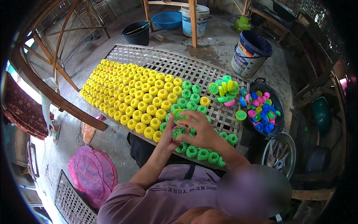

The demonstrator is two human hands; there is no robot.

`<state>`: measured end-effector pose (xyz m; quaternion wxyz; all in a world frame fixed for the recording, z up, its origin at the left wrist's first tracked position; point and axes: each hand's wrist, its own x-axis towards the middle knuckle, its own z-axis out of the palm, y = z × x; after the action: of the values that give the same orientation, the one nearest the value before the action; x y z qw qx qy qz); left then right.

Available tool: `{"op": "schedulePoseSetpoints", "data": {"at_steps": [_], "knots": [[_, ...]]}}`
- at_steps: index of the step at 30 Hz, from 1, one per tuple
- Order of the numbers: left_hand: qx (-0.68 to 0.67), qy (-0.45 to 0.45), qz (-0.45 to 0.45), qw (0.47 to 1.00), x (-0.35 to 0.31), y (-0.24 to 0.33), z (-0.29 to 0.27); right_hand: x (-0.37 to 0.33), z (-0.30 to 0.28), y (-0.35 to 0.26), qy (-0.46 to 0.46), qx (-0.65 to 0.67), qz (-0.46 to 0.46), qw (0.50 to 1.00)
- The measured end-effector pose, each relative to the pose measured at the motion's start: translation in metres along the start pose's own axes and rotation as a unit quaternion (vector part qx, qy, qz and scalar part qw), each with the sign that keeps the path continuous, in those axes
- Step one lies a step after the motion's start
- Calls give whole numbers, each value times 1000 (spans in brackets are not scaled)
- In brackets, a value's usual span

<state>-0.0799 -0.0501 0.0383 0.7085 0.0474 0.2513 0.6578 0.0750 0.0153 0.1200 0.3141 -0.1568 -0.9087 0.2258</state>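
In my left hand (166, 135), a small pink-rimmed cup (180, 133) holds a green tangle of strands. My right hand (203, 130) curves over it from the other side, thumb near its rim. Its fingertips lie on a lime-green cup (179, 116) just beyond. Below my hands, on a woven bamboo tray (149, 56), stand close rows of yellow ring-shaped strand cakes (143, 98) on the left and green ones (192, 151) on the right. A lone yellow cake (204, 101) sits among the green.
Filled green and yellow cups (225, 89) are heaped on the tray's right part. Beside it stand a black basin (278, 123) of coloured cups, a bowl of utensils (289, 164) and a paint bucket (249, 56). Wooden frame legs (192, 24) rise behind; pink mats (91, 171) lie at lower left.
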Motion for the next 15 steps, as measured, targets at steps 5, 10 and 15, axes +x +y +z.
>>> {"op": "schedulePoseSetpoints", "data": {"at_steps": [5,10,15], "knots": [[238,95,160,953,-1,-5,10,6,13,20,52,57,88,993],[272,136,209,929,1,-5,14,-3,34,47,66,248,193,947],[289,154,247,912,10,-1,10,-23,28,84,89,672,378,631]]}}
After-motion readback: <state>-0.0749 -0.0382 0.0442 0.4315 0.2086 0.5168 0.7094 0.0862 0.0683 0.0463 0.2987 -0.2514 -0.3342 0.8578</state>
